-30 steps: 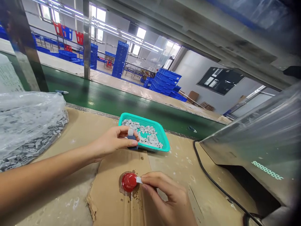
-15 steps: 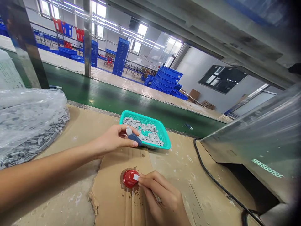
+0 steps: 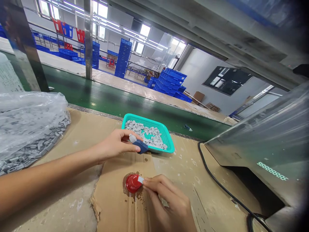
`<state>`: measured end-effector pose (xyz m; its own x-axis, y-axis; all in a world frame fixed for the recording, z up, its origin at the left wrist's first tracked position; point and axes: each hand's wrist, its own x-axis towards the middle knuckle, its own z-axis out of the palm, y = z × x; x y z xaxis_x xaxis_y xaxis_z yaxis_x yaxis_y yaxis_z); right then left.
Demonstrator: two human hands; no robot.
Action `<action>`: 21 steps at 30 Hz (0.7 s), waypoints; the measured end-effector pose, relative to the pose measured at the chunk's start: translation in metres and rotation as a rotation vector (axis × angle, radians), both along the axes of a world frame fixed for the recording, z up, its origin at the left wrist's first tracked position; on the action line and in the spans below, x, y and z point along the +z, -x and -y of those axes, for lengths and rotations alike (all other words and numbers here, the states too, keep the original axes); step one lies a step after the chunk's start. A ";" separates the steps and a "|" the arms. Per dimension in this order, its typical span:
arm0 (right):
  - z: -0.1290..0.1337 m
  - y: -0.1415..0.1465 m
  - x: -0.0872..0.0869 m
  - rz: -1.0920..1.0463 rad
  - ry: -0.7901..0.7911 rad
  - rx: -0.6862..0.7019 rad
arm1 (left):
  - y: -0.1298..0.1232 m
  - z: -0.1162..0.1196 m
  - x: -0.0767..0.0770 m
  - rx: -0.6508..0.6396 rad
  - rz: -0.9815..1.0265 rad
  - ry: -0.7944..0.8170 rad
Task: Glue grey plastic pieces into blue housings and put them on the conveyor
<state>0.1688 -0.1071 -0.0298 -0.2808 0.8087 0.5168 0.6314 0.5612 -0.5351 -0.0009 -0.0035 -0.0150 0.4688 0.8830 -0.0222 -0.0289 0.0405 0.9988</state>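
My left hand (image 3: 120,141) pinches a dark blue part (image 3: 141,146) with a whitish piece (image 3: 132,138) at its upper end, just in front of the teal basket (image 3: 171,141). Small grey pieces (image 3: 154,132) lie scattered inside that basket. Between the thumb and finger of my right hand (image 3: 166,196) is a small light grey piece (image 3: 140,179), held at the right edge of a round red dish (image 3: 132,183). The dish looks wet and shiny, with a damp stain around it on the cardboard (image 3: 116,193).
A clear plastic bag (image 3: 31,119) full of grey pieces lies at the left. Behind the basket runs a green conveyor belt (image 3: 108,100) carrying a small dark part (image 3: 187,127). On the right, a black cable (image 3: 217,180) curves beside a metal housing (image 3: 265,145).
The light grey piece in my right hand has shifted slightly up and right at the red dish. The dark blue part has turned slightly in my left hand. Small parts on the belt have moved left.
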 end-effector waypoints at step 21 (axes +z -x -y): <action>-0.043 -0.003 0.033 -0.235 0.155 -0.126 | -0.004 0.008 0.003 -0.096 -0.044 -0.125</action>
<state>0.1721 -0.0637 0.0030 -0.0609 0.9036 0.4239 0.5395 0.3871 -0.7477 0.0029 -0.0111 -0.0125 0.5521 0.8314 0.0629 0.0125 -0.0837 0.9964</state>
